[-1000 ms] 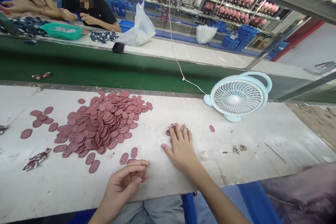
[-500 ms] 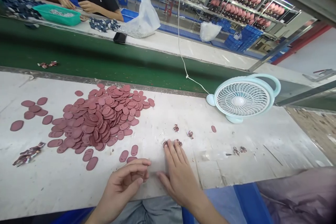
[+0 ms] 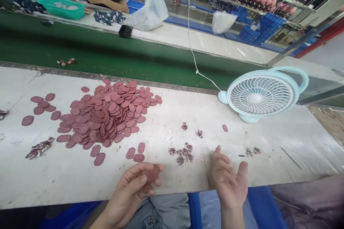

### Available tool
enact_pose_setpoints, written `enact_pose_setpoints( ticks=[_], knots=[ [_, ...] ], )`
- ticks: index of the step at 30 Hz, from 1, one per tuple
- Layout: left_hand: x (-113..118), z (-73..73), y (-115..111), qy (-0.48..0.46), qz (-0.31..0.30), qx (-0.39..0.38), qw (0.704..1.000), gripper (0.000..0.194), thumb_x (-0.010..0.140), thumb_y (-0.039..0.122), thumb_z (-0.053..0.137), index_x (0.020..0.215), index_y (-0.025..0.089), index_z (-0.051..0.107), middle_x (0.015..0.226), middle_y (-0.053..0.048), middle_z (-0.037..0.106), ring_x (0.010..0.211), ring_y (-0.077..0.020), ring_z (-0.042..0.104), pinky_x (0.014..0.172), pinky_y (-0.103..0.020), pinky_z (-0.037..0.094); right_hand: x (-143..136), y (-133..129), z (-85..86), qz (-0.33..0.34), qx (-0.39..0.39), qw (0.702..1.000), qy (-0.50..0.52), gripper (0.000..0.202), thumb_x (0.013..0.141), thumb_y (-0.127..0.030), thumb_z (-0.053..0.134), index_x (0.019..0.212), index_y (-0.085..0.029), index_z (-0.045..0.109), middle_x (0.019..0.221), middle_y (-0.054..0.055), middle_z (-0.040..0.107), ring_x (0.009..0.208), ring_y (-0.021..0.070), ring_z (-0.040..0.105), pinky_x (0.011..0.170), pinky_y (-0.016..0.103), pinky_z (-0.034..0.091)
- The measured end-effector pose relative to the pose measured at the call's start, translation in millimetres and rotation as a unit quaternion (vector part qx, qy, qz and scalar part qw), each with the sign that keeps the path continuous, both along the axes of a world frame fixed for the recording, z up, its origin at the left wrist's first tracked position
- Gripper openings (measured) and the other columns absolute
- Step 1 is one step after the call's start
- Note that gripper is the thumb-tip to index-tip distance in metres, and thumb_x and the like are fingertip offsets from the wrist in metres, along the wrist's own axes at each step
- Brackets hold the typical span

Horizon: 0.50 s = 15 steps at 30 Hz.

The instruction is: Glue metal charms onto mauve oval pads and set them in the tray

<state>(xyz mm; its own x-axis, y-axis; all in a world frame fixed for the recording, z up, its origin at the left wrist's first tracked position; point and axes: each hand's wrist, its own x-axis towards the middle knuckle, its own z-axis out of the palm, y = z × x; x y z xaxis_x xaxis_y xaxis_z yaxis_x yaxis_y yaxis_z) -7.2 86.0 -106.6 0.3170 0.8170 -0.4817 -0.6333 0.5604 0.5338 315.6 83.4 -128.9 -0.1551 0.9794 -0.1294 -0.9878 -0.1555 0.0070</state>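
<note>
Near the table's front edge, my left hand (image 3: 134, 184) holds a reddish oval piece (image 3: 153, 174) between its fingers. My right hand (image 3: 228, 175) is turned palm up with its fingers apart, to the right of a cluster of small brown-and-white pieces (image 3: 181, 154). Nothing shows in its palm. A large heap of reddish oval pieces (image 3: 104, 114) lies left of centre, beyond my left hand. Several loose ovals lie around it, three of them (image 3: 139, 157) just beyond my left hand.
A light blue fan (image 3: 254, 98) stands at the right, its white cord (image 3: 197, 71) running up. A thin rod (image 3: 290, 157) lies at the right. Across the green belt (image 3: 107, 55), people's hands work near a teal tray (image 3: 63, 8) and a plastic bag (image 3: 149, 7).
My right hand has moved right and turned palm up, uncovering the brown-and-white pieces. An oval now shows in my left hand. The view has shifted slightly.
</note>
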Motion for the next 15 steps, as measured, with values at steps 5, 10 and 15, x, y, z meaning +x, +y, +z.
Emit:
enact_pose_setpoints(
  ticks=[5, 10, 15],
  knots=[
    [16.3, -3.1, -8.4, -0.099, -0.04, -0.043, 0.993, 0.018, 0.082, 0.021, 0.08, 0.1, 0.022, 0.08, 0.116, -0.014, 0.079, 0.085, -0.0163, 0.077, 0.062, -0.014, 0.055, -17.4, 6.6, 19.8, -0.022, -0.032, 0.996, -0.083, 0.025, 0.1, -0.036, 0.053, 0.119, -0.021, 0.055, 0.076, -0.006, 0.057, 0.053, 0.0032, 0.055, 0.041, 0.008, 0.042],
    [27.0, -6.3, -15.5, -0.11, -0.041, -0.045, 0.992, 0.02, 0.082, 0.021, 0.08, 0.102, 0.021, 0.079, 0.113, -0.013, 0.08, 0.094, -0.021, 0.078, 0.063, -0.016, 0.056, -84.0, -23.8, 48.4, -0.036, -0.088, 0.912, -0.398, 0.042, 0.088, -0.054, 0.066, 0.11, -0.019, 0.065, 0.07, 0.001, 0.065, 0.042, 0.0097, 0.054, 0.032, 0.018, 0.043],
    [32.9, 0.6, -20.6, -0.092, -0.049, -0.045, 0.994, 0.023, 0.084, 0.022, 0.08, 0.106, 0.019, 0.08, 0.113, -0.013, 0.08, 0.099, -0.0205, 0.077, 0.078, -0.019, 0.057, -140.5, -46.0, 47.6, -0.175, -0.082, 0.754, -0.627, 0.031, 0.085, -0.046, 0.072, 0.109, -0.027, 0.065, 0.074, 0.0, 0.065, 0.05, 0.0178, 0.063, 0.042, 0.03, 0.049]
  ],
)
